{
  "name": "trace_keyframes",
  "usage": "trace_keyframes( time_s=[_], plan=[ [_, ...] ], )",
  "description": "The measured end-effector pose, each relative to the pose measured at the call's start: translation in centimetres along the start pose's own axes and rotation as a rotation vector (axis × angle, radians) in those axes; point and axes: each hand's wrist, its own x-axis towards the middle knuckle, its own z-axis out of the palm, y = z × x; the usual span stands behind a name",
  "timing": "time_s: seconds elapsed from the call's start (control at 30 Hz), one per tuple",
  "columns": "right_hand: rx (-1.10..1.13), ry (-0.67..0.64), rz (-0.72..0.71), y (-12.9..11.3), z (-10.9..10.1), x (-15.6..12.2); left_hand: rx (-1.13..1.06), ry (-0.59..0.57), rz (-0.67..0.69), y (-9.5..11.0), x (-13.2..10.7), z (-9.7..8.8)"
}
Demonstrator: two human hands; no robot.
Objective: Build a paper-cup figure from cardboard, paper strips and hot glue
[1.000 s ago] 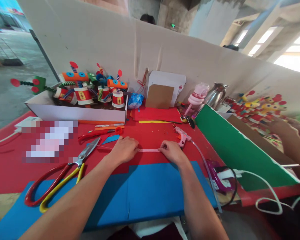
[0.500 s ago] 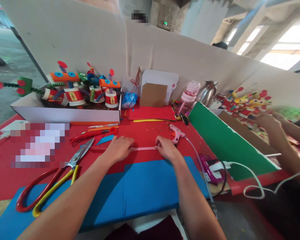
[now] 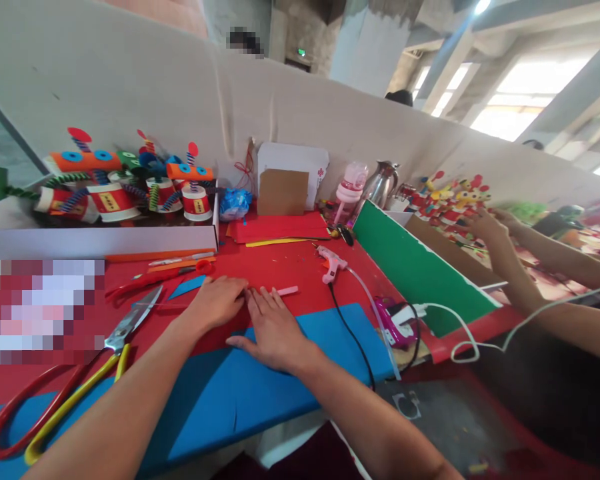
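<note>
My left hand (image 3: 214,303) rests knuckles up on the red table cover (image 3: 290,267), its fingers curled down over the left end of a thin pink strip (image 3: 286,291). My right hand (image 3: 270,327) lies flat and open beside it, fingers stretched out along the strip, palm over the edge of a blue foam sheet (image 3: 260,380). Only the strip's right end shows past my fingertips.
Large scissors (image 3: 75,380) lie at the left. A glue gun (image 3: 330,261) and its cable sit to the right, by a power strip (image 3: 397,323). A white box of paper-cup figures (image 3: 105,200) stands behind. Another person's hands (image 3: 485,223) work past a green board (image 3: 420,273).
My right hand let go of the strip's right end, slid left and flattened next to my left hand. The camera view swung to the right.
</note>
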Motion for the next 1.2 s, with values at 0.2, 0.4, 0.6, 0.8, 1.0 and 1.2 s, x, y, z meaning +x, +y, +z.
trace_keyframes(
  time_s=[0.2,0.4,0.6,0.8,1.0,1.2],
  plan=[
    [-0.048,-0.032,0.04,0.3,-0.1,-0.5,-0.03,-0.015,0.013,-0.1,0.1,-0.2],
    [-0.088,-0.018,0.028,0.2,0.0,-0.7,-0.037,-0.012,0.004,0.1,-0.1,-0.5],
    [-0.09,-0.048,0.015,0.7,-0.3,-0.8,-0.039,-0.01,0.015,0.0,-0.1,-0.5],
    [-0.075,-0.055,0.006,1.2,-0.4,-1.1,-0.052,0.007,0.01,-0.1,-0.1,-0.2],
    [-0.067,-0.063,0.012,1.4,-0.6,-1.4,-0.04,-0.013,0.001,-0.1,0.0,-0.3],
    [-0.068,-0.085,0.02,1.8,-0.8,-1.7,-0.05,-0.018,0.013,-0.1,-0.1,-0.3]
  ],
)
